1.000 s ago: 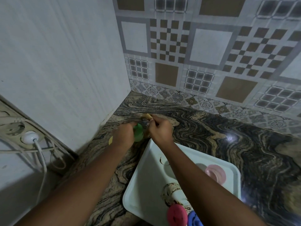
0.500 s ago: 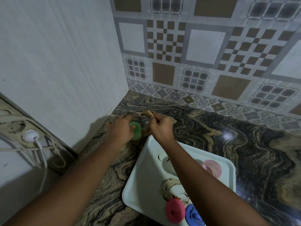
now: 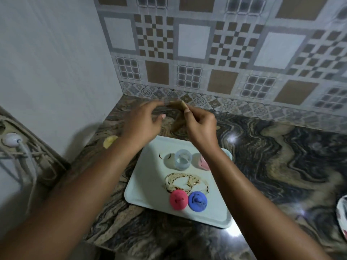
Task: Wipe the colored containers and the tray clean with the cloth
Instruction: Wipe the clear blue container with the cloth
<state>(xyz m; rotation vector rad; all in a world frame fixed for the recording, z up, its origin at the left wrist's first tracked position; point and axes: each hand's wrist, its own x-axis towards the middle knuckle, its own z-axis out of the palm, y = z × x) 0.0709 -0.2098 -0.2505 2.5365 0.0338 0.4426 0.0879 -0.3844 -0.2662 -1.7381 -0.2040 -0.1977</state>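
My right hand (image 3: 201, 126) pinches a tan cloth (image 3: 178, 106) above the counter's back corner, and part of the cloth hangs down. My left hand (image 3: 142, 122) has its fingers stretched to the cloth's blurred left end, thumb apart. The white tray (image 3: 146, 186) lies below my hands and bears a brown smear (image 3: 185, 182). On it stand a clear bluish container (image 3: 183, 159), a pink container (image 3: 203, 163), a red lid (image 3: 178, 199) and a blue lid (image 3: 197, 201). The green container is out of sight.
A yellow piece (image 3: 109, 141) lies on the marbled counter (image 3: 272, 156) by my left wrist. A socket strip with a white plug (image 3: 11, 139) and cables hangs at the left. A patterned plate (image 3: 342, 212) shows at the right edge. Walls close the corner.
My left hand no longer holds the green container and has risen to the cloth. Both hands lifted the cloth higher. The view tipped down, showing more of the tray.
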